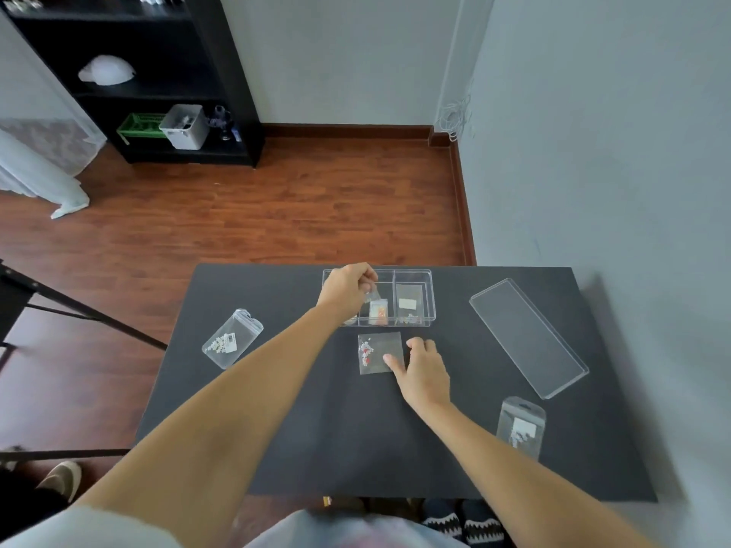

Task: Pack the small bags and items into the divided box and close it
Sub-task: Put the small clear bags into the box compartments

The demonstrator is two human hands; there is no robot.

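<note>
clear divided box (413, 275) sits at the far edge of the black table (277, 409), lid off, three compartments side by side. right compartment holds a flat bag with a white label (407, 303); middle compartment holds a small bag with orange bits (377, 311). left hand (346, 288) is over the left and middle compartments, fingers pinched together on the top of a small clear bag (372, 296) that hangs down into the middle compartment. just in front of the box a flat square bag of white and red beads (375, 353) lies on the table; right hand (423, 369) is beside it, fingers loosely spread, fingertips touching its right edge, nothing gripped. clear lid (528, 338) lies flat to the right of the box, angled, apart from it. a hang-tab bag with white beads (232, 338) lies well left. another hang-tab bag (521, 427) lies near the right forearm, toward the near right of the table.
</note>
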